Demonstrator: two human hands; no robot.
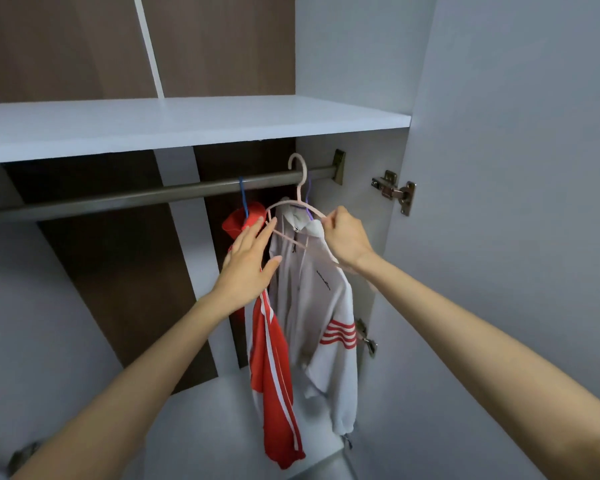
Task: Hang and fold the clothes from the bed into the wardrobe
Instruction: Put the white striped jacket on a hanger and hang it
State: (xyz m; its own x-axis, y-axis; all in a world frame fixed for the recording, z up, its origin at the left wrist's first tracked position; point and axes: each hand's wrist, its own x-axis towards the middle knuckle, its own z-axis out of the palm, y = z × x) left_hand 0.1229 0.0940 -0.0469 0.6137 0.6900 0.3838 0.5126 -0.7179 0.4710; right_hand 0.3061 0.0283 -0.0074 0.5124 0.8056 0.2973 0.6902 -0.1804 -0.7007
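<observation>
The person's left forearm (125, 386) and right forearm (482, 327) show as bare skin along their whole visible length. Both are slender and smooth and taper evenly toward narrow wrists. The left hand (246, 261) has long, slim fingers (257, 233), and the nails that can be made out on them and on the thumb are short and rounded, while the right hand (347, 240) has the same slim build, with knuckles and a rounded wrist bone standing out faintly on its back.
</observation>
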